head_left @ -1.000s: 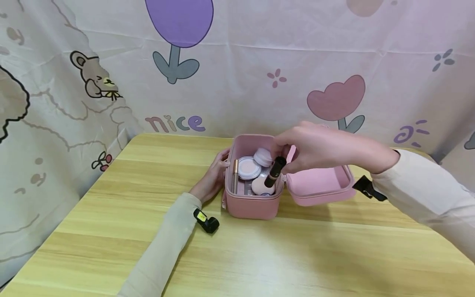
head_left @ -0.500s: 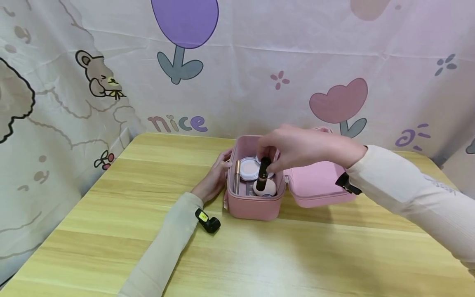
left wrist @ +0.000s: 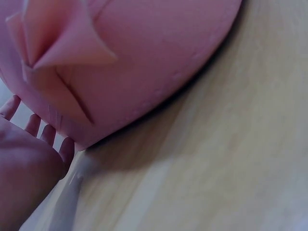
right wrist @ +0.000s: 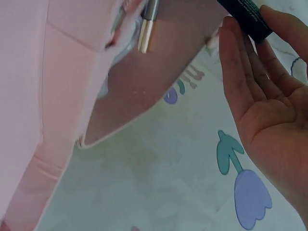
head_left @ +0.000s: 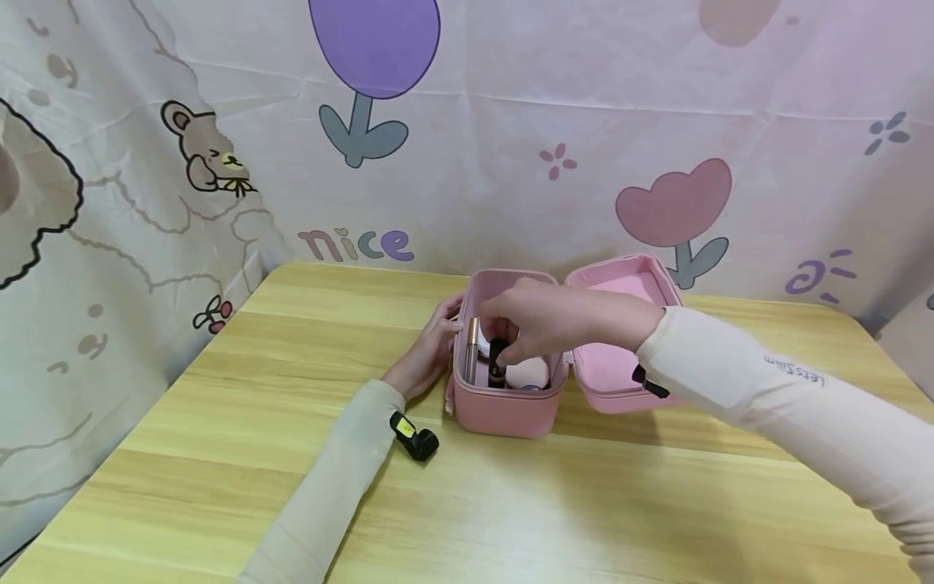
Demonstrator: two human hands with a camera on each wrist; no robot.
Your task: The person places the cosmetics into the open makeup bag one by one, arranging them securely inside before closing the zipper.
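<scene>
A pink makeup case [head_left: 508, 414] stands upright on the table. My right hand [head_left: 550, 315] reaches down into it and pinches a black makeup stick [head_left: 497, 354] with a thin band, held upright near the front wall. In the right wrist view, fine print shows on the dark stick [right wrist: 246, 19] between thumb and fingertips. Left of it leans a slim tube [head_left: 472, 357] with a coppery cap; to its right lies a round beige puff [head_left: 529, 373]. My left hand [head_left: 429, 357] rests along the case's left side, its fingertips against the pink wall in the left wrist view.
The case's lid [head_left: 604, 380] hangs open to the right, under my right forearm. A pale compact is mostly hidden behind my right hand. The wooden table [head_left: 452, 519] meets a printed cloth [head_left: 481, 186] at the back.
My right hand has carried the black stick leftward and lowered it into the case, between the slim tube and the puff. My left hand stays at the case's side.
</scene>
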